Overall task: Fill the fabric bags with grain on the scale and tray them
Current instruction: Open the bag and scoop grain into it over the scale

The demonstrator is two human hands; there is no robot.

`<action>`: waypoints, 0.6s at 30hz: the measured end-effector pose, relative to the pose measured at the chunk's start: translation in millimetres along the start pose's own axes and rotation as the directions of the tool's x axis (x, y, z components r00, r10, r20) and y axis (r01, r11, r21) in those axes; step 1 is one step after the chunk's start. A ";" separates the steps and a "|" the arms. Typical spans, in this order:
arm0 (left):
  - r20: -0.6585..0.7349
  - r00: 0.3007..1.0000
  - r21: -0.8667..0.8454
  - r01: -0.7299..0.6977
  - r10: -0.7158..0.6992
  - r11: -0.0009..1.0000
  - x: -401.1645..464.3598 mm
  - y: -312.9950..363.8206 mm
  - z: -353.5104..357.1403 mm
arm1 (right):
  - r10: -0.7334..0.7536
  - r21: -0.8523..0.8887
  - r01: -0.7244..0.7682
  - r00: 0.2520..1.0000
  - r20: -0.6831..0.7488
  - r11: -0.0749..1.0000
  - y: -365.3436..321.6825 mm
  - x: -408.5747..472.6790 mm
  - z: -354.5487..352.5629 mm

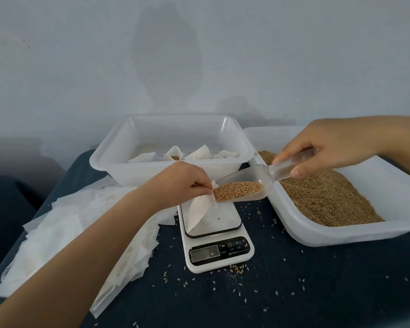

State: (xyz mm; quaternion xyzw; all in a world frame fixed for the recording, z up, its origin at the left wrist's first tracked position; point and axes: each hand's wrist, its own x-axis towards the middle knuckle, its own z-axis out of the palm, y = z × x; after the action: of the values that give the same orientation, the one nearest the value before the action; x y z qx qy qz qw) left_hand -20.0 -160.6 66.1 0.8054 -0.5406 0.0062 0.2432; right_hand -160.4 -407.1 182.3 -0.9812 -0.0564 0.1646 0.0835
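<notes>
1. Over the scale, a white fabric bag stood on the platform, thin, creased and slack, its mouth pulled open.
2. Left hand pinched the bag's top edge between fingers and thumb.
3. Right hand gripped the handle of a clear scoop, heaped with golden-brown grain, its lip at the bag's mouth.
4. Filled bags sat in the rear tray; a second tray on the right held loose grain.
5. Empty bags lay piled on the dark surface at left.
</notes>
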 end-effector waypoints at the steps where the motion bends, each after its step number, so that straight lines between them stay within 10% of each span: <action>1: -0.001 1.000 -0.001 0.003 -0.003 1.000 0.1 0.1 0.0 | 0.001 -0.001 -0.001 1.000 0.002 1.000 -0.3 -0.6 -0.4; 18: -0.008 1.000 -0.009 -0.010 0.010 1.000 -0.5 0.9 -0.4 | 0.048 -0.040 -0.048 0.999 -0.012 0.998 -5.5 -4.4 -3.6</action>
State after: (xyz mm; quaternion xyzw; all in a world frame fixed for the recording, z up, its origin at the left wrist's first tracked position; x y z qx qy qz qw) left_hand -20.9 -160.2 66.7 0.8014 -0.5438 0.0082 0.2489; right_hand -163.7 -402.8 188.1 -0.9846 -0.0356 0.1599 0.0603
